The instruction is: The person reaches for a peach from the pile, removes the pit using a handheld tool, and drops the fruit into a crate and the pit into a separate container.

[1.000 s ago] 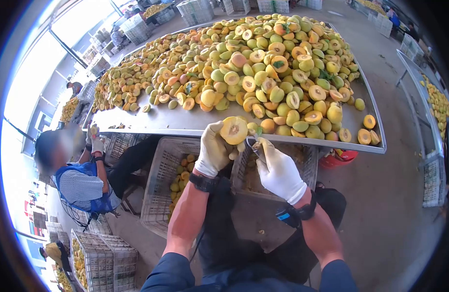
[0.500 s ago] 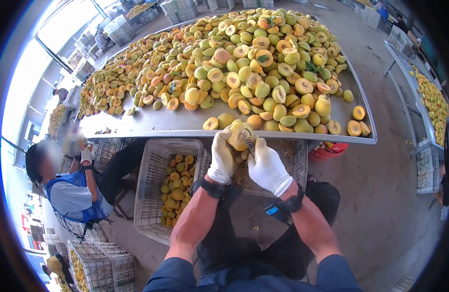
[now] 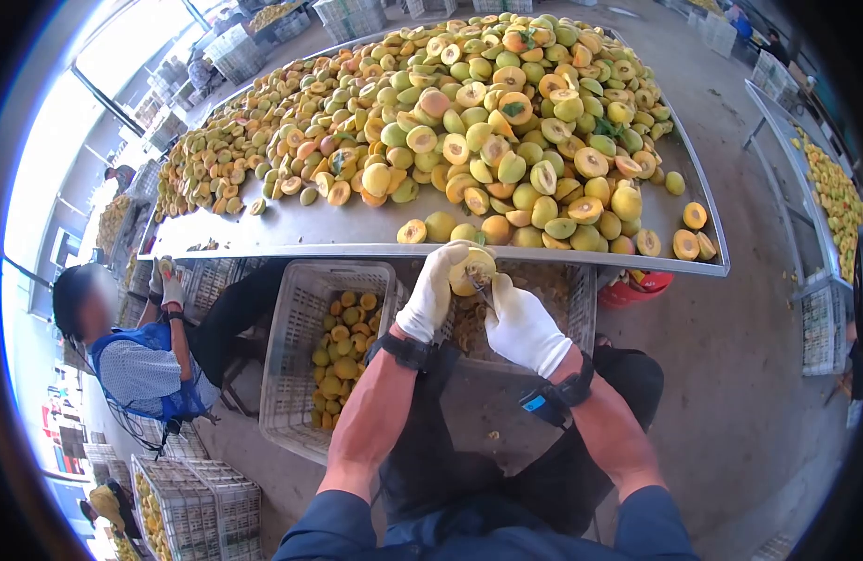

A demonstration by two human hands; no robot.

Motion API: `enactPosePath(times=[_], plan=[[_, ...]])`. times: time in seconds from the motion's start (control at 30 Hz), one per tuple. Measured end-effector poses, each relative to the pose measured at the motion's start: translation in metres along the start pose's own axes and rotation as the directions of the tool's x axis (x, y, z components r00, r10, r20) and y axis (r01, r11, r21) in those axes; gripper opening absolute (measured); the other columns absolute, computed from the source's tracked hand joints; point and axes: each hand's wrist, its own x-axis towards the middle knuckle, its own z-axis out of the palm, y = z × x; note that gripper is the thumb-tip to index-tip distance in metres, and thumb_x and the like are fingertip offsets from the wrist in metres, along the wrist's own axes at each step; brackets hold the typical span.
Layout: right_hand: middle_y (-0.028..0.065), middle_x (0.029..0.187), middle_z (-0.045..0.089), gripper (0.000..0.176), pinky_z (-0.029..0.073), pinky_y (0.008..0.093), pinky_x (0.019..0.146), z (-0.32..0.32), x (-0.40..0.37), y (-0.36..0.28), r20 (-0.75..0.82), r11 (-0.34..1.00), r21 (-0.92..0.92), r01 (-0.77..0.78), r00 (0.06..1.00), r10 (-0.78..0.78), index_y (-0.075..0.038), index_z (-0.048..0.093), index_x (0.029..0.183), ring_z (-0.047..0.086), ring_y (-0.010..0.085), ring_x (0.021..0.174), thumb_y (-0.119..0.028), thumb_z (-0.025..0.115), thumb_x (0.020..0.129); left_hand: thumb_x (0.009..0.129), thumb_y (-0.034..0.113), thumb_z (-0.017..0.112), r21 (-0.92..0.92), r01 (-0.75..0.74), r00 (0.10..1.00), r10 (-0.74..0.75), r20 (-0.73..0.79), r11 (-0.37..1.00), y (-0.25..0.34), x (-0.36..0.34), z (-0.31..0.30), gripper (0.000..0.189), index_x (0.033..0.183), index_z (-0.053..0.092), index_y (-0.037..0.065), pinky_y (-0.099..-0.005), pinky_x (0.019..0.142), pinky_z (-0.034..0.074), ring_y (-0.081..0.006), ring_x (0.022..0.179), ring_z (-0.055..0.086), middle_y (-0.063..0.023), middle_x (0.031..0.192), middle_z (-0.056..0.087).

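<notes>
My left hand (image 3: 431,292), in a white glove, grips a halved yellow peach (image 3: 472,269) with its cut face toward me, just below the table's front edge. My right hand (image 3: 525,327), also gloved, holds a small metal pitting tool (image 3: 483,293) whose tip is at the fruit's cut face. Both hands hover over a plastic crate of scraps (image 3: 529,290) between my knees. A steel table (image 3: 310,229) ahead carries a big heap of whole and halved peaches (image 3: 487,122).
A white plastic crate (image 3: 305,318) at my left holds pitted peach halves (image 3: 342,351). A seated person in a blue apron (image 3: 137,360) works at the left. A red bucket (image 3: 627,290) sits under the table's right end. More crates stand at lower left (image 3: 193,505); another fruit table (image 3: 828,187) lies right.
My hands came down from the table edge to over the scrap crate, and the tool has closed in on the peach half. The view shifted slightly.
</notes>
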Motion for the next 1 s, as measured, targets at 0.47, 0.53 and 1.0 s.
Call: enactPosePath(times=[0.47, 0.53, 1.0], plan=[[0.0324, 0.087, 0.064, 0.026, 0.051, 0.0532, 0.072, 0.026, 0.002, -0.005, 0.027, 0.992, 0.069, -0.104, 0.994, 0.102, 0.007, 0.047, 0.106, 0.062, 0.0501, 0.088, -0.009, 0.056, 0.087, 0.084, 0.012, 0.062, -0.154, 0.085, 0.899, -0.142, -0.414, 0.984, -0.008, 0.007, 0.011, 0.016, 0.09, 0.065, -0.003, -0.0329, 0.062, 0.055, -0.0233, 0.066, 0.064, -0.0142, 0.079, 0.066], [0.0319, 0.087, 0.064, 0.027, 0.051, 0.0533, 0.073, 0.025, 0.001, -0.005, 0.035, 0.989, 0.11, -0.102, 0.995, 0.098, 0.007, 0.047, 0.107, 0.062, 0.0499, 0.089, -0.008, 0.056, 0.087, 0.084, 0.013, 0.061, -0.079, 0.102, 0.908, -0.126, -0.4, 0.992, -0.011, 0.007, 0.009, 0.018, 0.089, 0.065, -0.003, -0.033, 0.064, 0.055, -0.0235, 0.067, 0.064, -0.0145, 0.078, 0.066], [0.0132, 0.073, 0.062, 0.02, 0.048, 0.0363, 0.049, -0.017, -0.003, -0.008, 0.387, 0.67, 0.654, -0.351, 0.916, 0.102, 0.002, 0.052, 0.101, 0.06, 0.0247, 0.053, -0.013, 0.056, 0.088, 0.08, 0.016, 0.06, 0.07, -0.042, 0.999, 0.043, -0.009, 0.997, 0.004, 0.011, 0.014, 0.022, 0.083, 0.065, -0.005, -0.0364, 0.063, 0.057, -0.0272, 0.065, 0.067, -0.0204, 0.078, 0.068]])
